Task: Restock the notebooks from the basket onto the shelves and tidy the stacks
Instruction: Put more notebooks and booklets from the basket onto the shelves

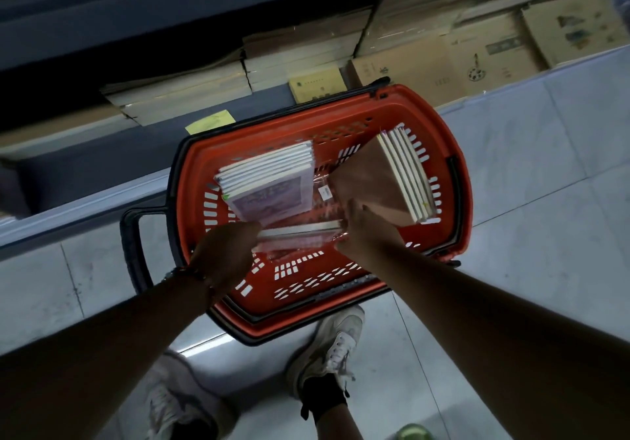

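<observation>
A red plastic basket (pixel 453 126) stands on the floor in front of the bottom shelf. Inside it lie a purple-covered pack of notebooks (pixel 272 177) on the left and a brown-covered pack (pixel 385 177) on the right. Between my hands a third, plastic-wrapped pack of notebooks (pixel 300 237) sits at the near side of the basket. My left hand (pixel 226 252) grips its left end. My right hand (pixel 370 231) holds its right end, fingers over the wrap.
The bottom shelf (pixel 102 163) carries stacks of brown notebook packs (pixel 191 88) and a yellow booklet (pixel 317 83). Cardboard boxes (pixel 477 61) stand at the right. The basket's dark handle (pixel 133 235) sticks out left. My two shoes (pixel 334 347) are on the grey tiled floor below the basket.
</observation>
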Action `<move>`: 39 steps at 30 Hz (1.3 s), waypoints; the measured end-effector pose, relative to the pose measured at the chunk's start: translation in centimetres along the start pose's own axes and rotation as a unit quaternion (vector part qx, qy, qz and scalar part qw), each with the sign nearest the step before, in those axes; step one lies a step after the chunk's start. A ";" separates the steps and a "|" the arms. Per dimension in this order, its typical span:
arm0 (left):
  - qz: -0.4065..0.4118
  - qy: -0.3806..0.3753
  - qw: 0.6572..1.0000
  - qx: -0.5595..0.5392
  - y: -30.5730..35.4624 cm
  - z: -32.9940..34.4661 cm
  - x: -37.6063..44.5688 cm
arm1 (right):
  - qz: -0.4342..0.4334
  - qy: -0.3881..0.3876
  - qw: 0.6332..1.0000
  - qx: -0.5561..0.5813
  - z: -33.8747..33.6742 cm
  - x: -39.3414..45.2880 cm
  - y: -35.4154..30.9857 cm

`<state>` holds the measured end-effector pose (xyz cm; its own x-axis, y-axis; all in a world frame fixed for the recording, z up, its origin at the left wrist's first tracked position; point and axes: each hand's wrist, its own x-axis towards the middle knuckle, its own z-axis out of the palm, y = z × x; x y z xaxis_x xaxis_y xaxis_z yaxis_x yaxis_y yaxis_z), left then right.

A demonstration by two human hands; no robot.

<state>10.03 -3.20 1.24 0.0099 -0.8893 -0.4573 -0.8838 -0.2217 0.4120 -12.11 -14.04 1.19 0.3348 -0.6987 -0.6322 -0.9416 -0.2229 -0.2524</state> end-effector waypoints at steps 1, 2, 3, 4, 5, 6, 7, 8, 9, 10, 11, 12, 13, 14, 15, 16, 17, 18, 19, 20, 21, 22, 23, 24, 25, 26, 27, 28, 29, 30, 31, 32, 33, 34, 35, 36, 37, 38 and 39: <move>0.003 -0.004 0.999 -0.038 0.4 -1.4 -0.7 | 0.005 0.002 0.999 0.035 -0.7 -0.3 0.3; 0.001 -0.006 0.998 -0.064 0.3 -2.6 -1.4 | 0.003 -0.010 0.998 0.062 -1.9 -0.8 0.3; -0.001 -0.017 0.997 -0.078 0.8 -4.5 -2.1 | -0.007 -0.027 0.995 0.096 -2.9 -1.2 0.3; 0.000 -0.025 0.995 -0.099 1.0 -6.4 -2.7 | -0.009 -0.059 0.989 0.134 -4.1 -1.9 0.1; 0.002 -0.038 0.992 -0.121 1.2 -8.5 -3.4 | -0.013 -0.091 0.980 0.175 -5.1 -2.5 -0.1; 0.009 -0.045 0.988 -0.148 1.4 -10.5 -4.3 | -0.012 -0.116 0.972 0.206 -6.1 -3.2 -0.2; 0.016 -0.048 0.984 -0.170 1.8 -12.6 -5.4 | -0.008 -0.130 0.964 0.232 -6.8 -3.9 -0.2; 0.025 -0.042 0.981 -0.190 2.2 -14.5 -6.4 | -0.004 -0.141 0.957 0.253 -7.7 -4.9 -0.3; 0.027 -0.037 0.978 -0.203 2.7 -16.4 -7.5 | -0.005 -0.148 0.950 0.275 -8.5 -5.9 -0.6; 0.028 -0.034 0.974 -0.221 3.1 -18.1 -8.6 | -0.009 -0.152 0.944 0.293 -9.7 -7.3 -1.3; 0.023 -0.033 0.971 -0.236 3.5 -19.7 -9.8 | -0.008 -0.153 0.935 0.319 -11.0 -8.9 -2.2; 0.013 -0.030 0.967 -0.251 3.7 -21.1 -10.9 | -0.006 -0.152 0.926 0.344 -12.2 -10.5 -3.1; -0.004 -0.021 0.965 -0.260 4.0 -22.5 -12.0 | -0.004 -0.152 0.915 0.373 -13.4 -12.2 -3.9; -0.021 -0.007 0.962 -0.271 4.3 -23.8 -13.1 | -0.004 -0.153 0.903 0.401 -14.6 -14.0 -4.8; -0.037 0.015 0.960 -0.277 4.9 -25.2 -14.1 | -0.007 -0.155 0.889 0.430 -15.7 -15.8 -5.6; -0.050 0.041 0.953 -0.297 5.5 -26.5 -15.2 | -0.010 -0.155 0.876 0.457 -16.8 -17.6 -6.4; -0.065 0.069 0.937 -0.336 6.2 -27.9 -16.2 | -0.010 -0.148 0.865 0.479 -17.9 -19.4 -7.1; -0.079 0.089 0.914 -0.389 7.0 -29.2 -17.4 | -0.011 -0.138 0.856 0.499 -19.1 -21.3 -7.9; -0.092 0.102 0.889 -0.436 7.9 -30.6 -18.6 | -0.017 -0.124 0.851 0.510 -20.3 -23.3 -8.8; -0.098 0.111 0.868 -0.473 8.6 -31.8 -19.8 | -0.024 -0.109 0.848 0.518 -21.7 -25.2 -9.6; -0.103 0.113 0.855 -0.495 9.3 -32.9 -21.1 | -0.032 -0.094 0.847 0.522 -23.0 -27.0 -10.4; -0.107 0.108 0.847 -0.509 9.9 -33.7 -22.2 | -0.037 -0.079 0.844 0.529 -24.4 -28.8 -11.3; -0.110 0.093 0.845 -0.515 10.5 -34.6 -23.4 | -0.046 -0.071 0.839 0.537 -25.5 -30.4 -11.9; -0.112 0.069 0.847 -0.516 11.1 -35.3 -24.5 | -0.055 -0.065 0.835 0.544 -26.6 -31.8 -12.6; -0.113 0.039 0.848 -0.516 11.6 -35.8 -25.5 | -0.060 -0.058 0.834 0.545 -27.6 -33.0 -13.4; -0.116 0.009 0.850 -0.514 12.0 -36.2 -26.6 | -0.062 -0.052 0.835 0.545 -28.6 -34.3 -14.3; -0.114 -0.018 0.850 -0.514 12.4 -36.7 -27.7 | -0.065 -0.045 0.834 0.547 -29.5 -35.3 -15.1; -0.109 -0.039 0.851 -0.512 12.8 -37.1 -28.8 | -0.069 -0.040 0.830 0.552 -30.3 -36.4 -16.0; -0.100 -0.052 0.854 -0.508 13.1 -37.5 -30.0 | -0.079 -0.036 0.824 0.560 -31.1 -37.6 -17.1; -0.088 -0.057 0.859 -0.502 13.2 -37.9 -31.2 | -0.090 -0.029 0.814 0.573 -31.7 -38.8 -18.2; -0.076 -0.054 0.861 -0.500 13.5 -38.5 -32.4 | -0.106 -0.022 0.805 0.584 -32.3 -39.9 -19.3; -0.066 -0.045 0.861 -0.503 13.6 -39.2 -33.6 | -0.118 -0.018 0.796 0.593 -32.9 -41.1 -20.5; -0.060 -0.031 0.860 -0.507 13.8 -40.2 -34.9 | -0.125 -0.015 0.790 0.600 -33.5 -42.2 -21.6; -0.052 -0.014 0.859 -0.509 13.9 -41.3 -36.1 | -0.134 -0.014 0.786 0.603 -34.1 -43.3 -22.7; -0.045 0.000 0.858 -0.511 13.8 -42.6 -37.3 | -0.147 -0.015 0.782 0.606 -34.8 -44.2 -23.8; -0.034 0.014 0.857 -0.514 13.7 -43.8 -38.3 | -0.161 -0.009 0.779 0.606 -35.6 -45.2 -24.7; -0.019 0.026 0.856 -0.515 13.7 -45.2 -39.4 | -0.175 -0.008 0.771 0.612 -36.4 -46.1 -25.7; 0.002 0.039 0.855 -0.518 13.7 -46.6 -40.4 | -0.182 -0.006 0.762 0.621 -37.1 -46.9 -26.6; 0.023 0.054 0.853 -0.519 13.8 -48.0 -41.5 | -0.197 -0.008 0.758 0.622 -37.9 -47.8 -27.4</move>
<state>19.82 11.46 63.71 0.0782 -0.9257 -0.3702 0.0040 -0.3710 0.9286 -3.60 -0.31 66.08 0.5921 -0.7332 -0.3344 -0.0106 0.4078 -0.9130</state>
